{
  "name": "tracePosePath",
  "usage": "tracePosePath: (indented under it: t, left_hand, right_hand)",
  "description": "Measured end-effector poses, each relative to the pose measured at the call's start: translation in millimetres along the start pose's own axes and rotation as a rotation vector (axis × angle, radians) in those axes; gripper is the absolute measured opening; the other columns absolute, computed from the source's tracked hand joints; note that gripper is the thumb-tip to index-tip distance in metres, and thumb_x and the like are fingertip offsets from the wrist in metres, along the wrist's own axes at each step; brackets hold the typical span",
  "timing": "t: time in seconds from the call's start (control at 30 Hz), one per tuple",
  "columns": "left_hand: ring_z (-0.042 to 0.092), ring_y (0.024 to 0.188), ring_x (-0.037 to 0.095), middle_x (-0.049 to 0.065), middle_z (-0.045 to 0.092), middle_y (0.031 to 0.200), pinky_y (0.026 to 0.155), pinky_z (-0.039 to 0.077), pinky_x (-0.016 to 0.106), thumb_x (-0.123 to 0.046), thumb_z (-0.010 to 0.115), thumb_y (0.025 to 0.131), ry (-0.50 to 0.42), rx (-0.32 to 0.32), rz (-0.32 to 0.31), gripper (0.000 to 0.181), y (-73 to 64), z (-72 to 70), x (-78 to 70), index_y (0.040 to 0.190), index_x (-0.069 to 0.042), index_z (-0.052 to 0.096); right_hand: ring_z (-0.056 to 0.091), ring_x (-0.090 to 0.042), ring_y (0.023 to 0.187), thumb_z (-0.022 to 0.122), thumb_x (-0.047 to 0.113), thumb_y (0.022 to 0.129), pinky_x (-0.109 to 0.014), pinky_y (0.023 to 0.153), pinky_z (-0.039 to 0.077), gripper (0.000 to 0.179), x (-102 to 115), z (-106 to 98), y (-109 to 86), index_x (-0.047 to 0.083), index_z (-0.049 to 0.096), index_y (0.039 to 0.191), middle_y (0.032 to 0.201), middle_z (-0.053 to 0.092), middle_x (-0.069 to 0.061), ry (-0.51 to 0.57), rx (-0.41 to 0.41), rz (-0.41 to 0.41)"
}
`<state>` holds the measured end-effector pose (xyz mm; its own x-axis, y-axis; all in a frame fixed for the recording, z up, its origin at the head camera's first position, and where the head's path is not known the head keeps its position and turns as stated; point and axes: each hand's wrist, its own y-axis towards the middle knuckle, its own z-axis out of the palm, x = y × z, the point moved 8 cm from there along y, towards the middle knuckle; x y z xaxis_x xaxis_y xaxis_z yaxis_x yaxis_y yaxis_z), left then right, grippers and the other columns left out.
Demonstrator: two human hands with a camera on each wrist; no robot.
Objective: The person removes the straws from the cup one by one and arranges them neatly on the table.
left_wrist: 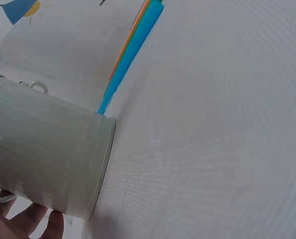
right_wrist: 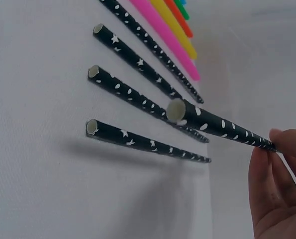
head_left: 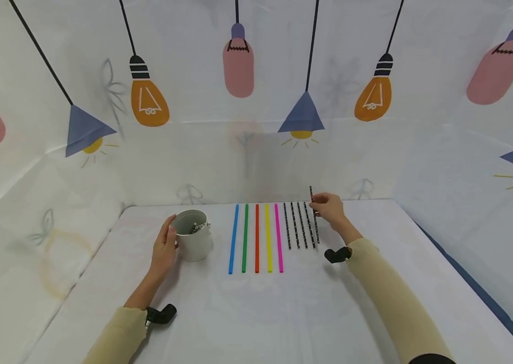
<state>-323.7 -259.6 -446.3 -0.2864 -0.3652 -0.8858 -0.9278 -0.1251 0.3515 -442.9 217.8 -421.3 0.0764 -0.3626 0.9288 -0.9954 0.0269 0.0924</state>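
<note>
At the left of the table, my left hand (head_left: pixel 164 250) grips the side of a small pale grey-green metal bucket (head_left: pixel 196 246), thumb near its rim. Small shiny pieces (head_left: pixel 196 228), too small to identify, lie inside it. The bucket (left_wrist: pixel 48 149) stands upright, its base against the white cloth in the left wrist view. With thumb and fingertips, my right hand (head_left: pixel 331 207) pinches a black paper straw with white spots (right_wrist: pixel 212 123) near its far end. That straw is raised above the cloth, its near end tilted towards the right wrist camera.
Several more black patterned straws (head_left: pixel 299 232) lie side by side left of the right hand. Further left are blue (head_left: pixel 233 242), green (head_left: pixel 245 242), red-orange (head_left: pixel 257 242), yellow (head_left: pixel 268 242) and pink (head_left: pixel 279 242) sticks in a row. A wall sheet with printed lamps rises behind.
</note>
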Motion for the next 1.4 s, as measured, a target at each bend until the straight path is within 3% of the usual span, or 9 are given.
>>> tracePosePath:
  t: [0.1,0.2,0.33,0.5,0.8,0.97,1.1,1.23,1.4]
  left_hand:
    - [0.046,0.12,0.039,0.022,0.035,0.149,0.093,0.044,0.06,-0.031,0.031,0.108,-0.046,0.033,-0.016,0.049,-3.6,-1.7,-15.4,0.154,-0.011,0.028]
    - [0.046,0.121,0.04,0.024,0.034,0.149,0.094,0.043,0.06,-0.031,0.032,0.108,-0.068,0.071,-0.052,0.05,-4.3,-3.7,-16.4,0.154,-0.014,0.027]
    - [0.043,0.126,0.042,0.021,0.029,0.153,0.095,0.043,0.057,-0.038,0.035,0.106,-0.121,0.122,-0.105,0.052,0.5,-3.2,0.9,0.155,-0.022,0.027]
    - [0.036,0.131,0.046,0.015,0.021,0.157,0.09,0.046,0.057,-0.041,0.04,0.105,-0.173,0.166,-0.163,0.054,1.7,-3.2,2.7,0.155,-0.024,0.028]
    - [0.04,0.127,0.045,0.002,0.024,0.157,0.073,0.057,0.043,-0.047,0.045,0.101,-0.187,0.141,-0.216,0.061,4.1,-7.4,-5.1,0.152,-0.014,0.035]
    - [0.045,0.125,0.042,0.007,0.032,0.154,0.076,0.056,0.042,-0.047,0.046,0.101,-0.148,0.122,-0.199,0.06,4.7,-11.9,-7.1,0.149,-0.013,0.04]
    - [0.051,0.117,0.036,0.026,0.051,0.127,0.079,0.056,0.041,-0.046,0.048,0.1,-0.1,0.122,-0.199,0.056,5.5,-14.8,-7.9,0.148,-0.016,0.042]
    - [0.05,0.101,0.027,0.026,0.047,0.102,0.078,0.056,0.039,-0.041,0.048,0.101,-0.113,0.129,-0.214,0.052,7.8,-16.0,-8.0,0.147,-0.017,0.043]
    - [0.051,0.114,0.035,0.025,0.044,0.139,0.077,0.056,0.039,-0.037,0.048,0.102,-0.157,0.143,-0.228,0.05,10.5,-15.0,-6.9,0.148,-0.016,0.041]
  right_hand:
    - [0.061,-0.027,0.097,0.065,0.009,0.093,-0.031,0.076,0.056,0.036,-8.4,-0.8,4.1,-0.007,0.059,0.126,0.115,0.061,-0.02,-0.034,-0.01,0.025]
    - [0.062,-0.026,0.095,0.066,0.009,0.093,-0.031,0.076,0.056,0.035,-18.6,-0.7,9.3,-0.006,0.061,0.123,0.115,0.063,-0.02,-0.054,-0.022,0.051]
    - [0.063,-0.023,0.09,0.067,0.008,0.092,-0.03,0.073,0.056,0.033,-31.6,-2.3,11.7,-0.007,0.062,0.121,0.114,0.064,-0.02,-0.067,-0.042,0.08]
    - [0.065,-0.023,0.088,0.066,0.01,0.091,-0.031,0.072,0.056,0.031,-43.2,-5.2,11.2,-0.004,0.065,0.118,0.113,0.065,-0.021,-0.129,-0.064,0.123]
    - [0.062,-0.022,0.083,0.067,0.016,0.092,-0.028,0.067,0.052,0.03,-49.9,-7.0,7.0,0.0,0.067,0.117,0.109,0.067,-0.019,-0.241,-0.075,0.138]
    - [0.061,-0.021,0.081,0.068,0.018,0.091,-0.028,0.066,0.051,0.029,-56.2,-5.9,7.1,0.001,0.068,0.116,0.105,0.068,-0.017,-0.282,-0.068,0.125]
    - [0.061,-0.02,0.079,0.069,0.019,0.091,-0.027,0.064,0.05,0.029,-60.0,-5.8,7.9,0.002,0.07,0.114,0.104,0.069,-0.016,-0.31,-0.072,0.119]
    - [0.061,-0.019,0.075,0.069,0.017,0.09,-0.028,0.062,0.05,0.028,-56.2,-5.0,7.9,0.001,0.071,0.113,0.102,0.07,-0.017,-0.323,-0.074,0.093]
    - [0.061,-0.019,0.072,0.069,0.017,0.09,-0.027,0.059,0.049,0.028,-51.8,-3.9,9.3,-0.001,0.071,0.112,0.101,0.07,-0.017,-0.369,-0.085,0.067]
